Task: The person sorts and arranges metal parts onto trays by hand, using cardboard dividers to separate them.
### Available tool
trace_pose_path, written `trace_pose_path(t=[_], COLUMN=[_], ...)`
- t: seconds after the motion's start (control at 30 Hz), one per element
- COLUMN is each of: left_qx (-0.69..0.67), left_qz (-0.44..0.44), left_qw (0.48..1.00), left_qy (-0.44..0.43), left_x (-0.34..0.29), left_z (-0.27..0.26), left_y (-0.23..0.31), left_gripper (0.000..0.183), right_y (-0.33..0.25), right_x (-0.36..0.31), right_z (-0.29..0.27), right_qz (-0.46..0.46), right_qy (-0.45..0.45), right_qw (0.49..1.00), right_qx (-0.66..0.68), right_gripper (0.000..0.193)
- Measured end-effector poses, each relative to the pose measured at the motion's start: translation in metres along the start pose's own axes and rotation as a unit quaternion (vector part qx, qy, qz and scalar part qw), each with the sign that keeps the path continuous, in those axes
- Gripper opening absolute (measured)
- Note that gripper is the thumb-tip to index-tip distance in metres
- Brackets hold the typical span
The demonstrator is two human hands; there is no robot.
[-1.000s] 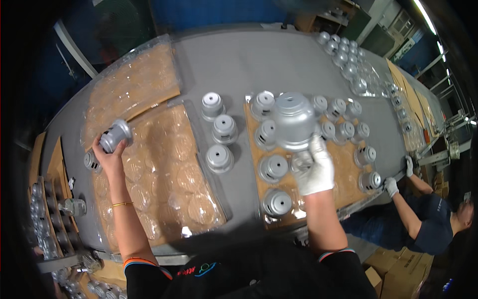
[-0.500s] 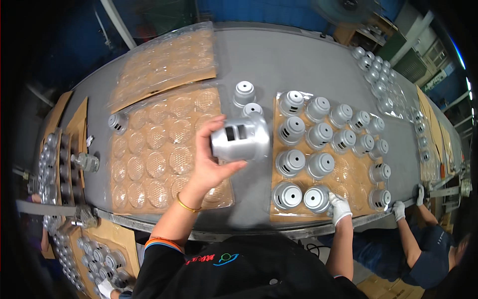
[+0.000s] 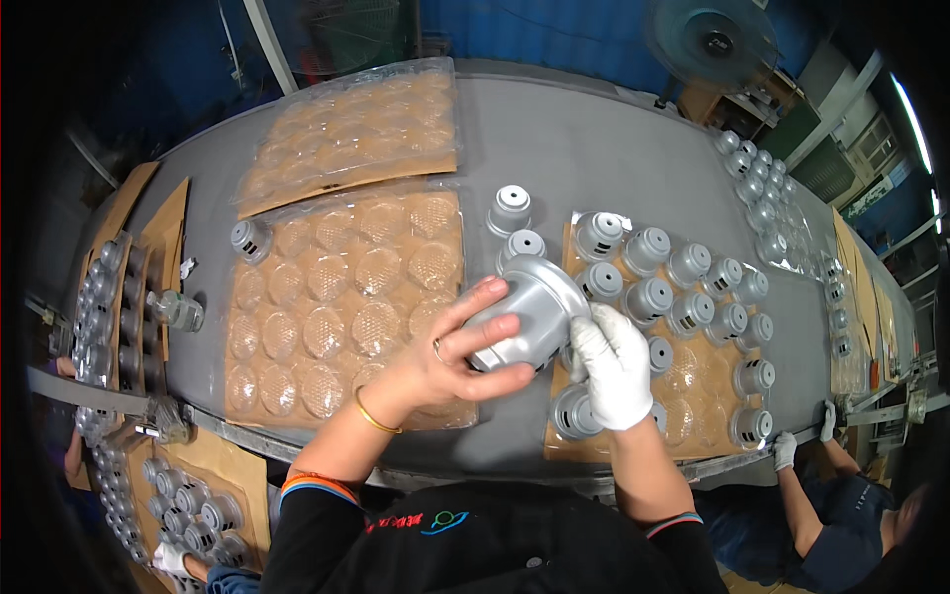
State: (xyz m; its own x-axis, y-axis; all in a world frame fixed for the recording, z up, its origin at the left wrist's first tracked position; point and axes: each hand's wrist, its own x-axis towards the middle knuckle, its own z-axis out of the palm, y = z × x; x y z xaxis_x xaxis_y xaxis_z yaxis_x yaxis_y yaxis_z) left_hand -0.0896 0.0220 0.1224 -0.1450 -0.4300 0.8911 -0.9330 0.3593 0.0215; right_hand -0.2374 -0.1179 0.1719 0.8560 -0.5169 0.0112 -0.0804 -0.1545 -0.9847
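My bare left hand (image 3: 460,351) is wrapped around a silver cup-shaped housing (image 3: 529,312), held tilted above the gap between two trays. Its wide rim points up and to the right, and its inside is hidden. My right hand (image 3: 616,361), in a white glove, grips the rim with bent fingers; its fingertips are partly hidden. Behind the held housing, two similar housings stand on the grey table, the farther one (image 3: 510,210) fully in sight. To the right, a clear plastic tray on brown board (image 3: 683,426) carries several upturned housings (image 3: 648,300), some partly covered by my right hand.
Left of my hands lies a clear moulded tray (image 3: 327,332) with one housing (image 3: 251,240) in its far left corner. Another such tray (image 3: 361,129) lies beyond it. A clear bottle (image 3: 178,311) stands at the left. Co-workers' gloved hands (image 3: 785,450) show at the right edge and lower left.
My right hand has left a housing in the right tray's front row and come up to the held one. My left hand has turned that housing, so its side slots no longer show.
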Motion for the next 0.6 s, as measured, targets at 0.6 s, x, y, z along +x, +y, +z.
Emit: trace_pose_path(t=[0.6], left_qx=[0.421], left_qz=[-0.778], left_qw=[0.463], left_qy=[-0.052], left_x=[-0.328], left_z=[-0.278], left_y=[-0.217], left_gripper=[0.082], right_y=[0.041], right_x=[0.070], right_z=[-0.017], right_qz=[0.193], right_qy=[0.103], right_qw=[0.690], right_qx=[0.690], right_gripper=[0.018])
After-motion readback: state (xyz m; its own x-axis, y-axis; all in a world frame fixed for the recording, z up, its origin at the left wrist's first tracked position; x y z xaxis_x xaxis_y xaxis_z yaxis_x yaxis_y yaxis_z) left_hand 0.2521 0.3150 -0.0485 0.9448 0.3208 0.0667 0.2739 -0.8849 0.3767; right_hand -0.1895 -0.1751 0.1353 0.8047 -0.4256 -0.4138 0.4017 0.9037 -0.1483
